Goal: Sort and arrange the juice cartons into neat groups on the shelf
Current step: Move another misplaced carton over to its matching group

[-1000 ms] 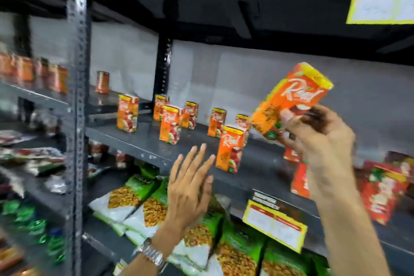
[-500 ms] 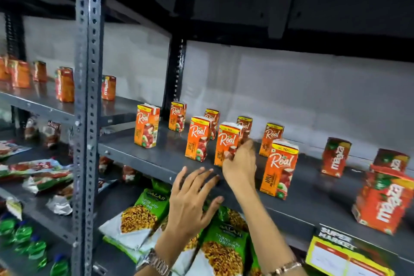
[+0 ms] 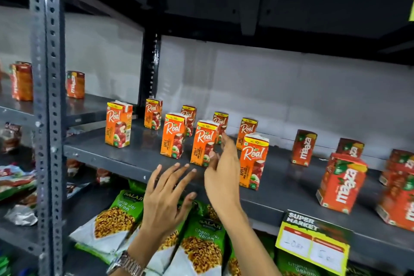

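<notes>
Several orange Real apple juice cartons stand scattered on the grey shelf (image 3: 139, 159): one at the far left (image 3: 118, 123), one at the front middle (image 3: 173, 135), one beside it (image 3: 203, 143) and one further right (image 3: 254, 160). Red Maaza cartons (image 3: 341, 182) stand on the right part of the shelf. My right hand (image 3: 223, 170) is open, fingers spread, just right of the front-middle Real carton and holding nothing. My left hand (image 3: 167, 195) hovers open at the shelf's front edge, empty, with a watch on its wrist.
A perforated grey upright post (image 3: 46, 119) stands at the left. More Maaza cartons (image 3: 75, 84) sit on the neighbouring left shelf. Green snack bags (image 3: 201, 246) fill the shelf below. A yellow price tag (image 3: 313, 244) hangs on the shelf's front edge. Another shelf runs overhead.
My right hand set the Real carton it held onto the shelf and has let go, now open beside it. The view has moved closer to the shelf.
</notes>
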